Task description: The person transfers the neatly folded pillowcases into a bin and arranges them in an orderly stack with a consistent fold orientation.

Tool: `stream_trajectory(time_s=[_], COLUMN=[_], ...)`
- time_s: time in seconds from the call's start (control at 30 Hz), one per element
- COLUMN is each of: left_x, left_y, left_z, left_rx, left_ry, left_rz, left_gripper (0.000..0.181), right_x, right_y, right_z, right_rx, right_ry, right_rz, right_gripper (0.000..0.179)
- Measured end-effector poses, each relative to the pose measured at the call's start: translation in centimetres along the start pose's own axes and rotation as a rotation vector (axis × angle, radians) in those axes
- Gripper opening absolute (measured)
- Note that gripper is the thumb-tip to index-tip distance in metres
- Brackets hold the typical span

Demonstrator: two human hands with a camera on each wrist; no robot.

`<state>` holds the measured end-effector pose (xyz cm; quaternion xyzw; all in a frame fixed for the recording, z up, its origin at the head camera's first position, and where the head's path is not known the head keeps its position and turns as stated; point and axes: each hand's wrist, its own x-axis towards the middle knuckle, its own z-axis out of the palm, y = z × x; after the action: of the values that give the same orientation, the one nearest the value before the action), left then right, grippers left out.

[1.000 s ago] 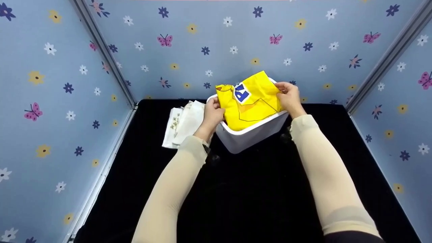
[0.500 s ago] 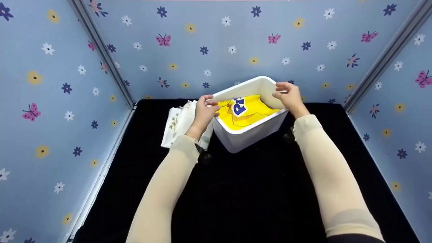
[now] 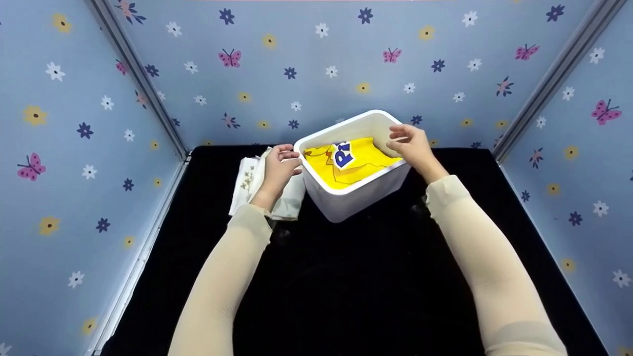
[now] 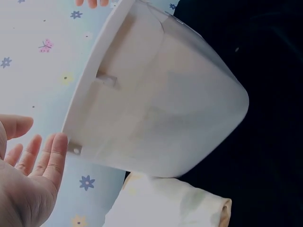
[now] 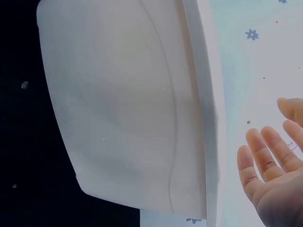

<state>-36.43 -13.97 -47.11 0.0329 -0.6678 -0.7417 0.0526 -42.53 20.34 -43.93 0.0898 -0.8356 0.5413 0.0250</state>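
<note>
Inside a white plastic bin [image 3: 341, 205] lies a yellow cloth [image 3: 363, 155] printed with blue-and-white lettering. My left hand [image 3: 279, 173] hovers at the bin's left end with loosely extended fingers and holds nothing. By the bin's right end is my right hand [image 3: 413, 148], its fingers relaxed and holding nothing. In the left wrist view the left hand [image 4: 35, 175] appears near the bin's rim; whether the fingertips touch it I cannot tell. The right wrist view has the right hand [image 5: 272, 175] apart from the bin wall [image 5: 123, 104].
Folded white cloths [image 3: 289, 200], one with a small floral motif, lie left of the bin, partly behind the left hand. A black cloth [image 3: 356, 277] covers the table. Flower-patterned panels [image 3: 306, 54] stand at the back and both sides.
The yellow cloth went down from both hands into the bin, and the hands let go of it. The left hand then moved left, away from the bin. The head view shifted slightly.
</note>
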Motion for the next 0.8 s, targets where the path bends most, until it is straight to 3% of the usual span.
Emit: stream_trajectory(time_s=[0.2, 0.37, 0.8], left_x=[-0.2, -0.7, -1.9], left_y=[-0.7, -0.8, -0.8], left_z=[-0.8, -1.3, -1.9], left_rx=[0.011, 0.023, 0.005], left_ry=[0.015, 0.001, -0.057], left_rz=[0.004, 0.005, -0.07], left_gripper=[0.041, 0.044, 0.049], right_x=[-0.9, -1.8, -4.0], right_y=[-0.1, -0.8, -0.8], right_z=[0.7, 1.1, 1.4], right_rx=[0.016, 0.046, 0.08], right_ry=[-0.017, -0.02, -0.037], right_rz=[-0.007, -0.026, -0.069], right_gripper=[0.042, 0.045, 0.043])
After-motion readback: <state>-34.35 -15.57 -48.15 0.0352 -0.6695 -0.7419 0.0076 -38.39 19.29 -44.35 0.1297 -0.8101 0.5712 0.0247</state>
